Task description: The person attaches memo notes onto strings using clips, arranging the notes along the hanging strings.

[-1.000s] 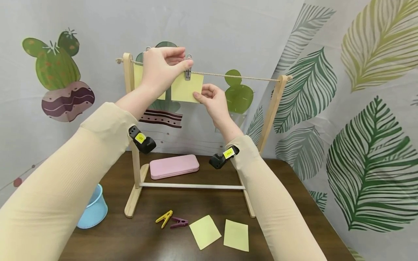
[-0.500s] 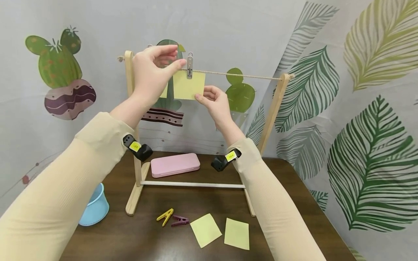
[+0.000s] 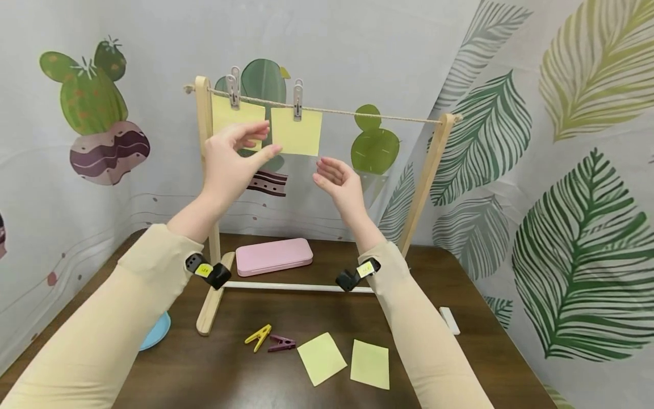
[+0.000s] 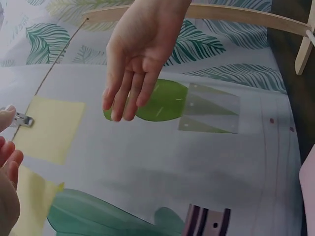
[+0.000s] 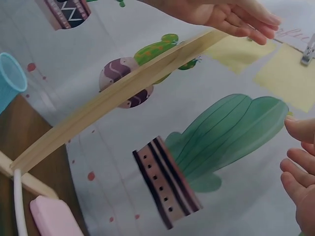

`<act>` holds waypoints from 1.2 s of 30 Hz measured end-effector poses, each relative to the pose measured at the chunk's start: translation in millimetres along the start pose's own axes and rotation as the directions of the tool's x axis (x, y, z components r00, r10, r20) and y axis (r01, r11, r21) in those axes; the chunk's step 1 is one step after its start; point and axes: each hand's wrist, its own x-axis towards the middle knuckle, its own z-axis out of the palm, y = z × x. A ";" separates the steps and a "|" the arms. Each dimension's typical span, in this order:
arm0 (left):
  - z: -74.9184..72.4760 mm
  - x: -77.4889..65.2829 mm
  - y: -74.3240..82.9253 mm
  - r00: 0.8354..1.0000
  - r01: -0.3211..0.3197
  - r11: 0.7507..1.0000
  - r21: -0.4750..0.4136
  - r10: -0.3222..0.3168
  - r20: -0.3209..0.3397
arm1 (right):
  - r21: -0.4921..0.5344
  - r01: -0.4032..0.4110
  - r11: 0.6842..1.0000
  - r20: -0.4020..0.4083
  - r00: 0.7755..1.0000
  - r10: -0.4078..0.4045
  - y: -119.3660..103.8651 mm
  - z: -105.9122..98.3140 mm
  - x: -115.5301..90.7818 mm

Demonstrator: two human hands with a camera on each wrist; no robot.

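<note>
Two yellow sticky notes hang from a string (image 3: 352,115) on a wooden frame. The left note (image 3: 225,112) is held by a metal clothespin (image 3: 234,88), the right note (image 3: 296,136) by a second metal clothespin (image 3: 298,101). My left hand (image 3: 230,162), empty and with fingers relaxed, hovers in front of the left note and hides its lower part. Below the right note's lower right corner, my right hand (image 3: 341,184) is also empty, fingers loosely bent. In the left wrist view, the right hand (image 4: 140,64) hangs apart from the note (image 4: 51,128).
On the table lie a yellow clothespin (image 3: 258,337), a purple clothespin (image 3: 281,343) and two loose sticky notes (image 3: 322,359). Behind the frame's white bar (image 3: 291,286) sits a pink case (image 3: 274,257). A blue container (image 3: 156,332) is partly behind my left sleeve; a white block (image 3: 449,320) lies right.
My left hand has come down from the right metal clothespin and the string. My right hand has let go of the right note's corner and lowered. Both notes stay hanging.
</note>
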 end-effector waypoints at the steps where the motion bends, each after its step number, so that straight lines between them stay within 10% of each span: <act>1: -0.2 -3.7 -3.0 1.000 -0.003 1.000 -0.008 0.003 0.004 | -0.006 0.003 1.000 0.002 1.000 -0.003 3.5 -1.7 -3.5; 14: -6.7 -74.9 -50.1 0.983 0.155 0.985 -0.077 -0.147 0.108 | -0.179 0.046 0.983 0.090 0.995 -0.030 50.2 -28.8 -62.1; 25: -0.4 -141.8 -95.7 0.912 0.398 0.909 -0.126 -0.376 0.166 | -0.238 -0.031 0.971 0.100 0.993 0.056 101.3 -48.2 -115.8; 36: 8.9 -182.6 -129.4 0.856 0.507 0.855 -0.111 -0.484 0.183 | -0.278 -0.091 0.956 0.191 0.970 0.147 139.3 -54.0 -149.1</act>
